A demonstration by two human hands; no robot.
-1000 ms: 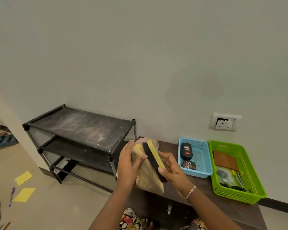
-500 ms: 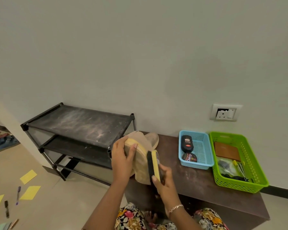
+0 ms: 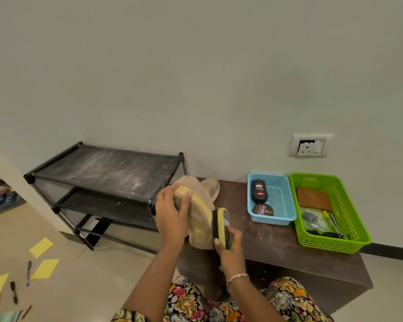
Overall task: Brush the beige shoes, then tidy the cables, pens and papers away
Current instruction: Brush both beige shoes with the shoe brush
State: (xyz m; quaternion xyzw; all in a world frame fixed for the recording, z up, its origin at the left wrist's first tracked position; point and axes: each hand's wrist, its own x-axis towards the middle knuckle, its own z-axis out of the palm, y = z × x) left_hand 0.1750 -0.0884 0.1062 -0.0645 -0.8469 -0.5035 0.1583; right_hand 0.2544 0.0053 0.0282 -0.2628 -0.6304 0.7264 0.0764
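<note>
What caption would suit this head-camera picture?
Left hand holds a beige shoe while right hand holds a brush against its sole.

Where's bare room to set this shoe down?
Bare: bench top in front of the blue basket and green basket, right of the held shoe; rack's top shelf. Crowded: bench's back left corner with the second shoe, and inside both baskets.

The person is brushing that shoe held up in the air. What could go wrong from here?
The left hand alone holds the beige shoe in the air; a hard stroke of the brush in the right hand might knock it loose. Loose pens and yellow papers lie on the floor; stepping on them could cause a slip.
</note>
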